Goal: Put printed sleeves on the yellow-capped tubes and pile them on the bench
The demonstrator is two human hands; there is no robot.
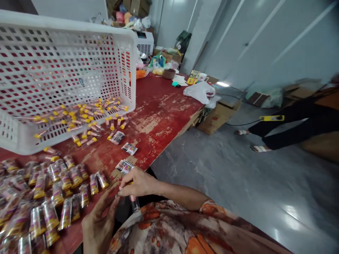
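Over the front edge of the table, my right hand is closed on a small tube with a yellow cap; a pink and clear part shows below the fingers. My left hand is pinched close to the right fingertips, and what it grips, if anything, is hidden. Just beyond my right hand lies a stack of small printed cards, with another card pile farther back. To the left are many clear-wrapped tubes with purple and yellow labels.
A white plastic basket lies tipped on the worn red table, loose yellow-capped tubes spilling from it. A white plastic bag sits at the far edge. A cardboard box and a person in dark trousers are to the right.
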